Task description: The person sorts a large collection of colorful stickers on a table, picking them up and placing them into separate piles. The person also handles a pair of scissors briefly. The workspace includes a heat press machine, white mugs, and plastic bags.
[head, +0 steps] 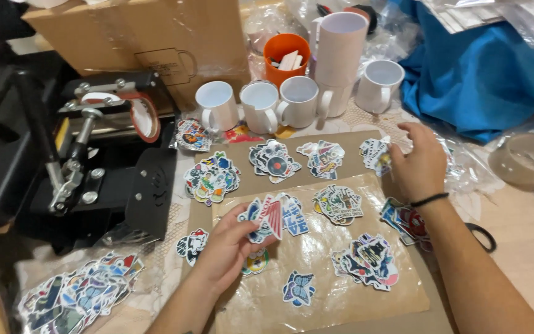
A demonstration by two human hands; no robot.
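White mugs [259, 106] — orange cup [286, 57].

Along the tabletop's far edge: four white mugs [259, 106], an orange cup [286, 52] holding sticks, a tall pink cylinder [340, 49]. At the left edge, a black mug press [103, 154] before a cardboard box [149, 37]. Blue cloth [483, 74] at the far right corner; tape roll [526, 161] at the right edge.

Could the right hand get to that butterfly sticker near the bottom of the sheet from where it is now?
Probably yes. The right hand is free, touching a sticker pile further up, and the butterfly sticker lies alone and uncovered, with only flat stickers between.
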